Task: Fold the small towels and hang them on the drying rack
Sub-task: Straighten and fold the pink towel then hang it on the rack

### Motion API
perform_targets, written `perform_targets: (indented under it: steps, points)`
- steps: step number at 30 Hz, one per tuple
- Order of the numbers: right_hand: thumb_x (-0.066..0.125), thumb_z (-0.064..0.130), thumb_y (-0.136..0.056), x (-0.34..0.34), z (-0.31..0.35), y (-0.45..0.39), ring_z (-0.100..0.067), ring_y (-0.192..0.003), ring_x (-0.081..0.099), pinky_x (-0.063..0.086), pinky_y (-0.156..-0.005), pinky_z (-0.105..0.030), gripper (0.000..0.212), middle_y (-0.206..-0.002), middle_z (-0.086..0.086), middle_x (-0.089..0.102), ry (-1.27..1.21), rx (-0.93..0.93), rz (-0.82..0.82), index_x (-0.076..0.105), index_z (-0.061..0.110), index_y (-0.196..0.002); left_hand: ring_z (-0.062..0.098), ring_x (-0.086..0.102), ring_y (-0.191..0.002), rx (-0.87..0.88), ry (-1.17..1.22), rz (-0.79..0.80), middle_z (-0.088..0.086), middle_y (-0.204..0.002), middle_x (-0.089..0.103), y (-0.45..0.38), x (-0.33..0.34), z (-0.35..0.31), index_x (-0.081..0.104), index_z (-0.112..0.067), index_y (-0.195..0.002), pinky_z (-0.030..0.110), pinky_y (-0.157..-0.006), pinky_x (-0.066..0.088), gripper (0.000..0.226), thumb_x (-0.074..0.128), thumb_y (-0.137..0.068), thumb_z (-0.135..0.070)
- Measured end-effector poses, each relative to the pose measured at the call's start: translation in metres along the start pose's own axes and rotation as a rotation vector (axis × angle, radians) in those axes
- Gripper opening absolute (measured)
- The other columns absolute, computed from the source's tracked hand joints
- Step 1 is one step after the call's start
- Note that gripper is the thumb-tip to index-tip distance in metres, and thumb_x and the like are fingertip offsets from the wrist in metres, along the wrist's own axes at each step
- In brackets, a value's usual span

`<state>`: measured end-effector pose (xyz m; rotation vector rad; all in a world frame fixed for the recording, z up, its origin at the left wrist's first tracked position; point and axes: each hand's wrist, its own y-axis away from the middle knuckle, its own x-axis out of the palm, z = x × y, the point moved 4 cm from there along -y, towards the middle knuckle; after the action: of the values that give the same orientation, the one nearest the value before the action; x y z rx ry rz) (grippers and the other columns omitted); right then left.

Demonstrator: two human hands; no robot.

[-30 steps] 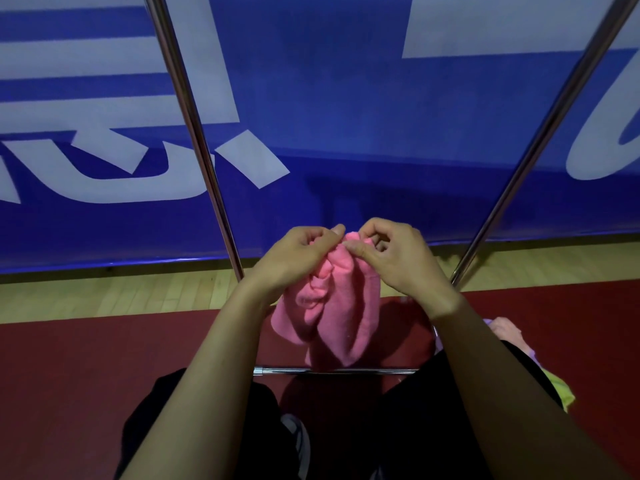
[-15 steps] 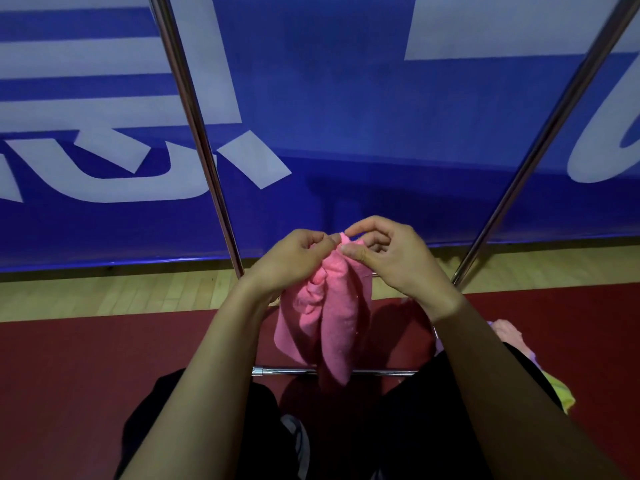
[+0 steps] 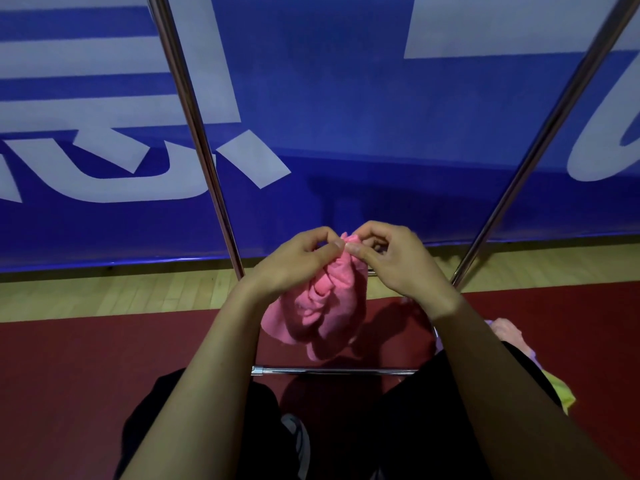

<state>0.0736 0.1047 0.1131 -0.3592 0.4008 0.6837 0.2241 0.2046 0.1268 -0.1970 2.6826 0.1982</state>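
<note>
A small pink towel [image 3: 322,306] hangs bunched in the air between my hands, in front of the metal drying rack [image 3: 197,133]. My left hand [image 3: 294,261] pinches its top edge with thumb and forefinger. Right beside it, my right hand [image 3: 398,258] pinches the same top edge, the two thumbs almost touching. The towel's lower part droops in folds above the rack's low crossbar [image 3: 332,370]. The rack's top is out of view.
The rack's two slanted poles rise left and right [image 3: 540,133] before a blue banner [image 3: 346,116]. More towels, pale pink and yellow-green [image 3: 554,393], lie on the red mat [image 3: 69,375] by my right forearm. My dark-trousered legs fill the bottom.
Both hands have stayed close together at the towel's top edge. The towel has bunched up and its lower end hangs shorter than before.
</note>
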Motion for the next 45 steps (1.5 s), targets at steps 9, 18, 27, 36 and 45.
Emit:
perform_targets:
  steps: [9, 18, 27, 36, 45]
  points:
    - [0.062, 0.023, -0.101, -0.002, 0.008, 0.003, 0.002, -0.079, 0.066, 0.051, -0.078, -0.031, 0.014, -0.082, 0.02, 0.072, 0.118, -0.062, 0.083, 0.068, 0.026, -0.088, 0.007, 0.052, -0.074, 0.014, -0.022, -0.048, -0.012, -0.077, 0.057, -0.001, 0.0, 0.002, 0.059, -0.025, -0.086, 0.032, -0.079, 0.045, 0.027, 0.049, -0.109, -0.035]
    - [0.066, 0.035, -0.098, -0.001, 0.007, 0.005, -0.013, -0.082, 0.073, 0.055, -0.087, -0.041, 0.023, -0.084, 0.01, 0.078, 0.07, -0.029, 0.059, 0.06, 0.027, -0.12, 0.011, 0.055, -0.082, 0.112, -0.069, 0.031, 0.015, -0.095, 0.064, 0.006, 0.001, -0.007, 0.058, -0.018, -0.096, 0.036, -0.083, 0.048, 0.024, 0.048, -0.111, -0.035]
    - [0.07, 0.029, -0.096, -0.001, 0.011, 0.007, 0.002, -0.081, 0.071, 0.054, -0.077, -0.022, 0.009, -0.079, 0.015, 0.077, 0.102, -0.032, 0.034, 0.074, 0.021, -0.099, 0.023, 0.069, -0.092, 0.036, -0.087, 0.043, 0.009, -0.1, 0.073, 0.005, 0.0, 0.0, 0.065, -0.02, -0.101, 0.047, -0.094, 0.054, 0.025, 0.049, -0.11, -0.037]
    - [0.058, 0.028, -0.103, -0.026, 0.002, 0.001, -0.007, -0.079, 0.06, 0.044, -0.07, -0.024, 0.014, -0.087, 0.006, 0.068, 0.208, 0.009, -0.284, 0.066, 0.017, -0.104, 0.007, 0.066, -0.079, -0.047, -0.233, 0.115, 0.007, -0.098, 0.077, 0.008, -0.019, 0.017, 0.07, -0.017, -0.107, 0.032, -0.085, 0.057, 0.013, 0.075, -0.095, -0.018]
    - [0.047, 0.031, -0.108, -0.066, -0.034, 0.003, -0.022, -0.099, 0.066, 0.053, -0.088, -0.038, 0.021, -0.102, 0.001, 0.068, 0.077, 0.264, -0.526, 0.062, 0.018, -0.108, 0.03, 0.071, -0.097, -0.165, -0.293, 0.016, 0.008, -0.1, 0.077, 0.015, -0.056, 0.047, 0.071, -0.034, -0.105, 0.046, -0.092, 0.056, 0.021, 0.075, -0.085, -0.03]
